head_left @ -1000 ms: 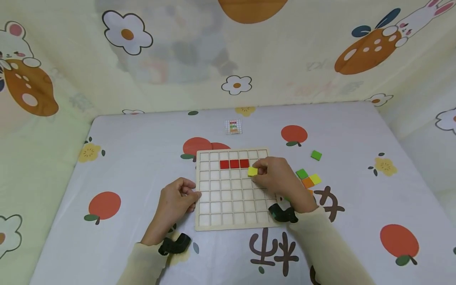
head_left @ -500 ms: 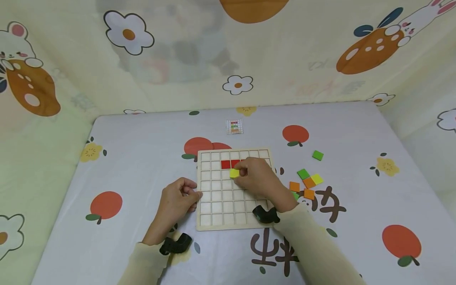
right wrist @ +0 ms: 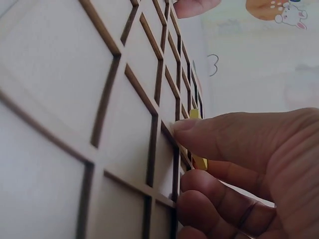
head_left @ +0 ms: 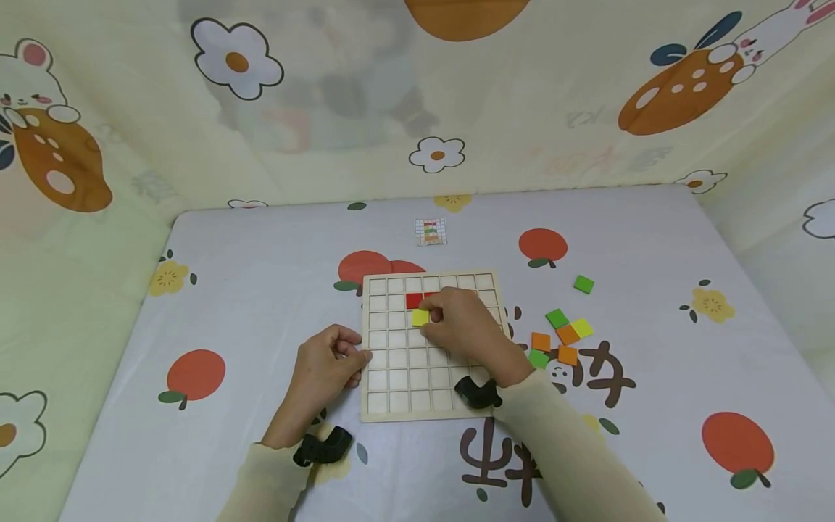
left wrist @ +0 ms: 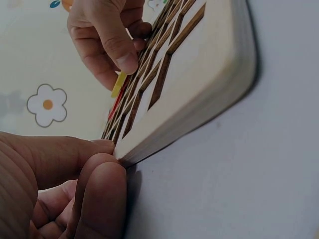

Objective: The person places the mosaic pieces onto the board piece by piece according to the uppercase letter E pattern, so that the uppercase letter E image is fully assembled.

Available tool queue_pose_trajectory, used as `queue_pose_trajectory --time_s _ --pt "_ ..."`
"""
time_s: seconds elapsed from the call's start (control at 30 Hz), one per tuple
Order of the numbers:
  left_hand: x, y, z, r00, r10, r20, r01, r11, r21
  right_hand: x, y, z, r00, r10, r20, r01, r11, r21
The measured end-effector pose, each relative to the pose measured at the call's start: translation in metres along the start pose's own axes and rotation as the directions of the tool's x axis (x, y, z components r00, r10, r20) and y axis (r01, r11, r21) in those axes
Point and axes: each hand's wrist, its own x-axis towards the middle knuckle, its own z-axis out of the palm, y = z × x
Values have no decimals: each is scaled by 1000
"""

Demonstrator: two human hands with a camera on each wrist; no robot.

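My right hand (head_left: 466,326) pinches a yellow square tile (head_left: 420,317) between thumb and fingers, close over the wooden grid board (head_left: 398,379). The tile is just below a red tile (head_left: 414,300) set in one of the board's upper cells; my hand covers part of that red row. In the left wrist view the yellow tile (left wrist: 119,84) stands tilted above the grid. My left hand (head_left: 326,366) holds the board's left edge, its thumb (left wrist: 102,146) at the rim and its other fingers curled beside it.
Loose tiles lie right of the board: several green and orange ones (head_left: 541,341) and another yellow tile (head_left: 582,328). A lone green tile (head_left: 583,284) lies farther back. Behind the board is a small card (head_left: 430,232) with a coloured grid pattern. A printed cloth (head_left: 652,239) covers the table.
My right hand has carried the yellow tile leftward over the board, from beyond the right end of the red row to below its left part. The left hand stays at the edge.
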Motion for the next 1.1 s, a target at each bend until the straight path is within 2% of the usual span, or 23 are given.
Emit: queue_pose_trajectory --time_s 0.37,0.7,1.1 --pt "0 0 0 1000 16 6 -16 1000 1 2 1 4 1000 -19 -24 18 1000 -12" --pt "-1 2 -1 1000 19 10 -19 1000 -17 4 0 5 1000 0 10 -1 998 57" --pt "-1 1 0 1000 19 5 -18 1000 -16 4 0 5 1000 20 17 -22 997 70"
